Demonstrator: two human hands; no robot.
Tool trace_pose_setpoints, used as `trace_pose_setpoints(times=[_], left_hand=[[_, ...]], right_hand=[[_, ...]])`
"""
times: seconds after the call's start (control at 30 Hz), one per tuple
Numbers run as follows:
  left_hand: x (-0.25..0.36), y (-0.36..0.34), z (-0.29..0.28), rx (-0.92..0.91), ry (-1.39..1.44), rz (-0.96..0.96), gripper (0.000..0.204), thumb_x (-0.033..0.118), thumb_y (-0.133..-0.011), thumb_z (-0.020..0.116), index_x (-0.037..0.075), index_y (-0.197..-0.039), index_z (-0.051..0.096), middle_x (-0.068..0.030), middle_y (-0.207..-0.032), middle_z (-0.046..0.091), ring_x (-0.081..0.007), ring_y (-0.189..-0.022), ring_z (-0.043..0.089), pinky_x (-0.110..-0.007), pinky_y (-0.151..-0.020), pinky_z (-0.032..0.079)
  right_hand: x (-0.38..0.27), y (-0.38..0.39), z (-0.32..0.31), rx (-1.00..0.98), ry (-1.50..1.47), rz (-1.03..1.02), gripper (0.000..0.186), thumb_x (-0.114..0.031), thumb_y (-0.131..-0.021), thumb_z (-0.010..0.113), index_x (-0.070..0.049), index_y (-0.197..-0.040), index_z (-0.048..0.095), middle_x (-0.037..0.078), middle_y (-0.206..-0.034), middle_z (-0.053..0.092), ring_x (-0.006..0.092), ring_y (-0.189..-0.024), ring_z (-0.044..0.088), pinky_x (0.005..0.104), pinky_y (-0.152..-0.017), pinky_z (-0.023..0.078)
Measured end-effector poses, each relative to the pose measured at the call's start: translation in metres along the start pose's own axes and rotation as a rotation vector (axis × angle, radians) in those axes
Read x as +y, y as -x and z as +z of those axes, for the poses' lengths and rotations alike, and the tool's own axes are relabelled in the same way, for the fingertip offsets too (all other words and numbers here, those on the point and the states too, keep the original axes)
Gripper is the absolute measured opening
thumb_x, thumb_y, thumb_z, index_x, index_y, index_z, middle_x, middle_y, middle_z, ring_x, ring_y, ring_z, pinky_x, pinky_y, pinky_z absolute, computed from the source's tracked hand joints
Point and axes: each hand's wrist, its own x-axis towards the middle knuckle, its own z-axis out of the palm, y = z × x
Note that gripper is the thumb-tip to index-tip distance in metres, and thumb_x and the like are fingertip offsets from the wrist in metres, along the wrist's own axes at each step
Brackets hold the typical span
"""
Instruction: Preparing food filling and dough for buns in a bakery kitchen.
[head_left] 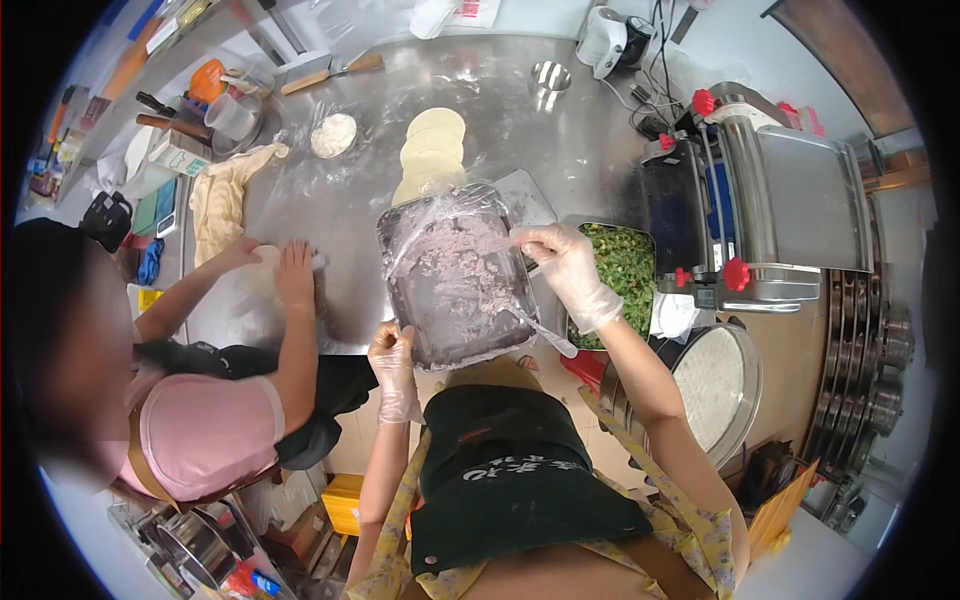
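Around the tray (415,310), dough rounds (434,148), chopped greens (620,275), clear film (442,204) partly covering it.

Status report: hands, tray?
Left hand at near-left corner of tray. Right hand at its right rim. Clear film over far end; utensil across rim.

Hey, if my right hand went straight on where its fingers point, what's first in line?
Your right hand points leftward; beyond the clear plastic film it seems to pinch, it would likely meet the pale purple mash in the tray first, though depth is unclear.
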Motion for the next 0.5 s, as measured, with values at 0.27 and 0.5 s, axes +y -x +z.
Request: trace_pose_setpoints(times=[0.27,0.5], left_hand=[[-0.001,0.002,0.012,0.016,-0.015,0.044,0.022,-0.002,-0.079,0.062,0.011,-0.070,0.046,0.0096,-0.068,0.036,-0.0013,-0.063,0.031,-0.019,-0.055,0.026],[-0.003,0.009,0.006,0.043,-0.060,0.006,0.024,-0.002,-0.077,0.060,0.012,-0.067,0.043,0.0094,-0.068,0.033,-0.0031,-0.064,0.028,-0.020,-0.057,0.025]], right_hand=[[-0.012,0.024,-0.009,-0.130,-0.213,0.127,0.014,0.005,-0.077,0.065,-0.003,-0.088,0.067,0.007,-0.089,0.066,0.0151,-0.084,0.062,0.0280,-0.077,0.050],[0.034,0.012,-0.009,0.080,-0.106,0.061,0.007,-0.004,-0.082,0.062,0.000,-0.086,0.066,0.008,-0.081,0.066,0.0167,-0.070,0.060,0.0271,-0.065,0.049]])
